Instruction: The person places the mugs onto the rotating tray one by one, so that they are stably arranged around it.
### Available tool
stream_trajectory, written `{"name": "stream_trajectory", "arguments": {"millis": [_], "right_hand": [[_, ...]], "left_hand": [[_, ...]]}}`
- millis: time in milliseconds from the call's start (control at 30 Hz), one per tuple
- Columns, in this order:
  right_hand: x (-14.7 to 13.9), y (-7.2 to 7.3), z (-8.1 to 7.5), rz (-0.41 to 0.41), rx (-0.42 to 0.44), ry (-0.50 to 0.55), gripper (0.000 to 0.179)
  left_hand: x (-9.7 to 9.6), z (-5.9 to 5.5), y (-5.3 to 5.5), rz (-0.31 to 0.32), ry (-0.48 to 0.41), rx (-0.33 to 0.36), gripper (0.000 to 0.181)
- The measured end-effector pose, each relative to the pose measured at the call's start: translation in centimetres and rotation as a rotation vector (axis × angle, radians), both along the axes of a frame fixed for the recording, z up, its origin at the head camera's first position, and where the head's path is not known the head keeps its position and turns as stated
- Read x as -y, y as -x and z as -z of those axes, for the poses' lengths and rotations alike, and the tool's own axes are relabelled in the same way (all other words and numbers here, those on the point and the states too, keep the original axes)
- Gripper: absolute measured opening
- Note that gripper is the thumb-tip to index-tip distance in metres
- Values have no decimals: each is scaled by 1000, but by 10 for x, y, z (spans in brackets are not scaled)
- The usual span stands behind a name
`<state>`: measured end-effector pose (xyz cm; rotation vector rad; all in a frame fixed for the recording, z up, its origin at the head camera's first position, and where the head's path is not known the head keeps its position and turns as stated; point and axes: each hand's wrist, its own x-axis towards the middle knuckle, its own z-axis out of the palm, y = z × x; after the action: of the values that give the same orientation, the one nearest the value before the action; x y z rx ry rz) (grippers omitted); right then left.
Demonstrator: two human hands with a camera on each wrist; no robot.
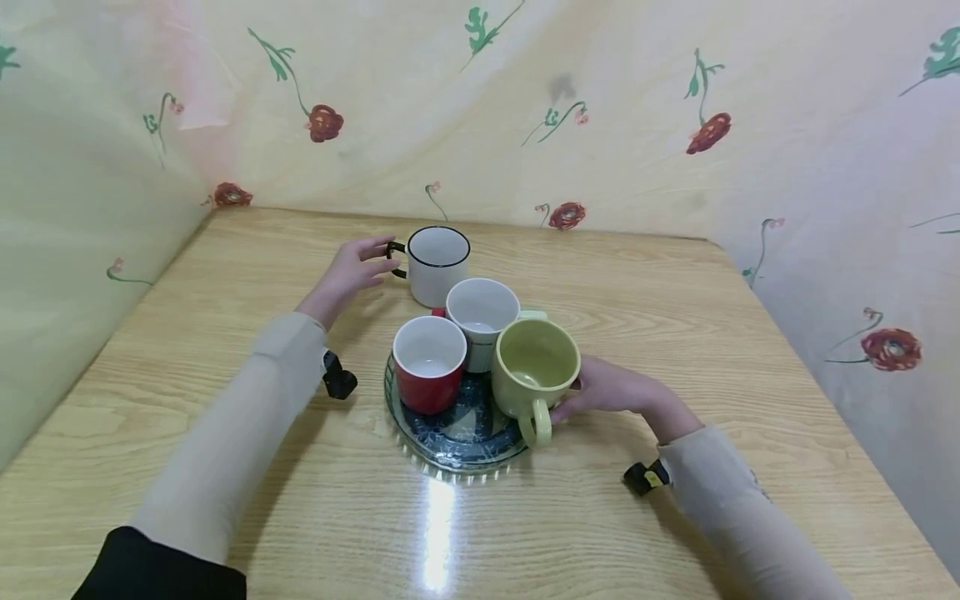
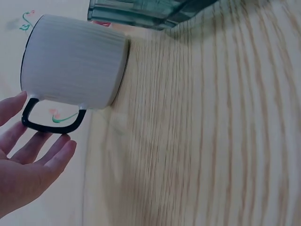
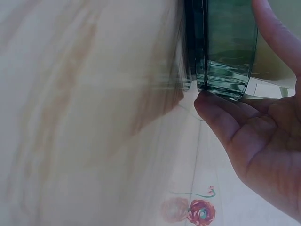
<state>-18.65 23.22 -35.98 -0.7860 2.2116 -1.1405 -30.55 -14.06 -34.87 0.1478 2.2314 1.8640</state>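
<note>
At the back of the table is a ridged white mug (image 1: 431,284) with a black rim and black handle (image 2: 52,128). My left hand (image 1: 358,268) is at that handle, fingers loosely spread and the fingertips around its outer side. A round glass plate (image 1: 459,457) with a dark blue pattern bears a red mug (image 1: 427,392), a white mug (image 1: 480,346) with a pale green handle, and a yellow-green mug (image 1: 517,392). My right hand (image 1: 611,385) rests at the plate's right edge beside the yellow-green mug, thumb and fingers spread; the mug partly hides the fingers.
The wood-grain table (image 1: 322,517) reflects a bright light in front of the plate. Behind and at the sides hangs a flowered cloth (image 1: 420,100), meeting the table's back edge.
</note>
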Motion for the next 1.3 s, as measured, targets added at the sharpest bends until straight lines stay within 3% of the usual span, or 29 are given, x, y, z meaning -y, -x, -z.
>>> {"name": "stream_trajectory", "arguments": {"millis": [233,433,767,1033,1300], "right_hand": [[1,-1,0,-5,-4,-2,83],[1,0,1,-7,1,1,83],[0,0,0,-8,-22,-12,79],[1,-1,2,6,-18,-23,85],[1,-1,2,5,6,0,87]], "left_hand": [[-5,2,1,-51,-48,5,53],[-6,5,2,-115,-10,-15,38],[-9,11,4,-134,-12,-16,35],[-7,18,7,-155,-75,-5,16],[-9,20,5,-134,-89,0,36]]}}
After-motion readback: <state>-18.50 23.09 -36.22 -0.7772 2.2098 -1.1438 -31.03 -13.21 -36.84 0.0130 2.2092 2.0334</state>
